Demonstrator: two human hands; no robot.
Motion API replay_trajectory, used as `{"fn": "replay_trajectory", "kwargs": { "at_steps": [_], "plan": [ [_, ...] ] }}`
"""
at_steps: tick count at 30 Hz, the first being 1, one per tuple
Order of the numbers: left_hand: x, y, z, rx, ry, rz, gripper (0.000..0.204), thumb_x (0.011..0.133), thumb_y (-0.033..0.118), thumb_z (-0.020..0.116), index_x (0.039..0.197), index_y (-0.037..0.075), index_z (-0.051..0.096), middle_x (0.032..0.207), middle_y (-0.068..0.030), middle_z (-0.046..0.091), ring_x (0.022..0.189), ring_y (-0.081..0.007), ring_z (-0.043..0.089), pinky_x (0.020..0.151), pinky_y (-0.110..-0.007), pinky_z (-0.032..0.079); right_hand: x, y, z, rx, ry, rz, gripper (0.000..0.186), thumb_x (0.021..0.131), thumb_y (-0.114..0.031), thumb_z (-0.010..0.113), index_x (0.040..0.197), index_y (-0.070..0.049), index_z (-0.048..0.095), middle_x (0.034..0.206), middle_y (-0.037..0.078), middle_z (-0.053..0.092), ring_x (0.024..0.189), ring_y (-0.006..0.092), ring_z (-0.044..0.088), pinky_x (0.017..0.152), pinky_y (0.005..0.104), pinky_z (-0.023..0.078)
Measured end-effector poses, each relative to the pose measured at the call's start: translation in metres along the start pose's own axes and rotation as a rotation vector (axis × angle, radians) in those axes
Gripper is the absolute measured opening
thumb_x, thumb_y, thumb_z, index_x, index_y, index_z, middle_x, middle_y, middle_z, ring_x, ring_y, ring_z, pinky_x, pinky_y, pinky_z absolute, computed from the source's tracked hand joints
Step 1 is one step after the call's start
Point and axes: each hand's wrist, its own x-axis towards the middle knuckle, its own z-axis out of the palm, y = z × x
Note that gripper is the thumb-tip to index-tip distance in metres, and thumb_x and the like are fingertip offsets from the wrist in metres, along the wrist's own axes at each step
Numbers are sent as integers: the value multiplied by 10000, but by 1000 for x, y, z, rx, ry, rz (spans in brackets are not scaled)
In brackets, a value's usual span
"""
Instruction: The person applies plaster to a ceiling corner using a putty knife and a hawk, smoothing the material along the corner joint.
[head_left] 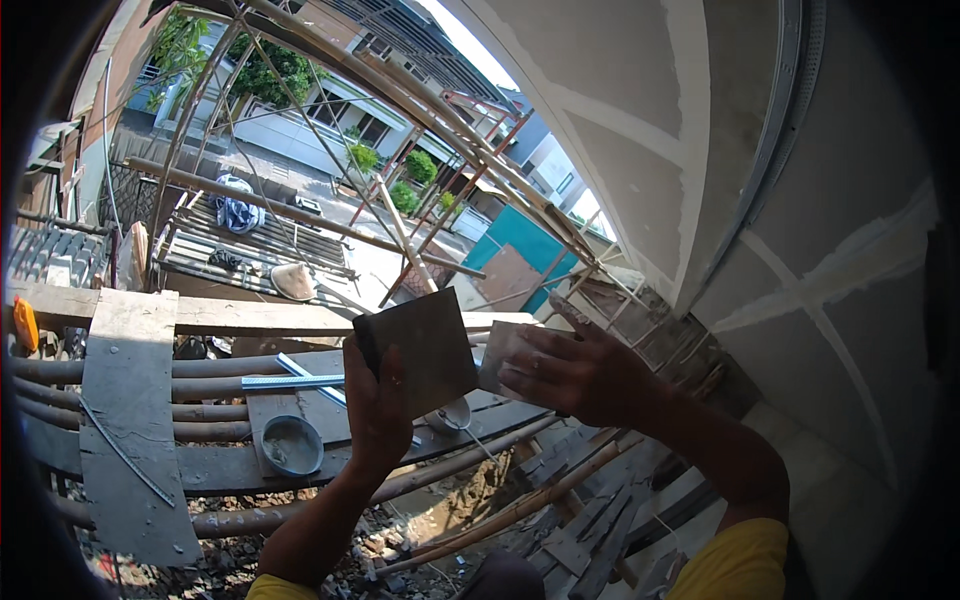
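I have the left hand [382,405] grasping a dark square plate [430,350] and the right hand [575,368] grasping a paler plate [493,352], its fingers across the face; both are held up in front of me, edges meeting in my view, though I can't tell whether they touch. If either grip slackens, I judge a plate could drop through the gaps between the poles [210,412]; a forearm swung low might tip the round bowl [290,472] on its board. The footing is uneven: a loose-looking plank [130,385] lies across the poles, a blue strip [290,382] rests just beside, and rubble [230,560] shows below. Grey wall panels [850,290] with pale seams rise at right; farther out I see a straw hat [293,282], a teal panel [515,240] and sunlit houses [285,130].
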Motion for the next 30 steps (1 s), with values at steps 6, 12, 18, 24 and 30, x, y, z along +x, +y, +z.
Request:
{"fn": "replay_trajectory", "kwargs": {
  "at_steps": [6,12,18,24,30],
  "plan": [
    [13,-10,-30,-149,127,4,380,1007,268,430,1299,28,388,1183,-111,491,1102,-182,513,911,-314,461,-10,56,-54,345,186,355,306,838,23,587,1122,-81,637,1098,111,669,1030,280,645,923,385,519],
    [10,-14,-23,-84,97,3,393,1009,308,445,1273,19,403,1150,-107,501,1063,-174,516,905,-315,453,-3,153,-212,-54,878,716,289,896,-93,540,1170,-37,613,901,121,670,775,157,629,731,296,504],
    [11,-4,-23,-62,100,7,390,1005,310,456,1249,8,415,1110,-111,517,1025,-176,511,892,-312,432,-7,237,-325,-551,968,814,342,866,-208,561,1134,-1,610,932,216,669,880,339,669,765,420,518],
    [9,11,-22,-21,128,2,426,997,339,441,1205,-33,436,1078,-159,519,1000,-233,498,896,-360,400,16,269,-365,-804,896,832,358,850,-159,543,1132,56,593,986,265,649,937,378,643,825,433,504],
    [8,20,-22,-60,105,30,438,992,352,447,1202,-32,426,1058,-152,504,982,-220,481,889,-356,398,64,251,-370,-828,986,817,322,845,-80,531,1123,77,576,1042,295,627,1012,408,608,896,449,478]
  ]
}}
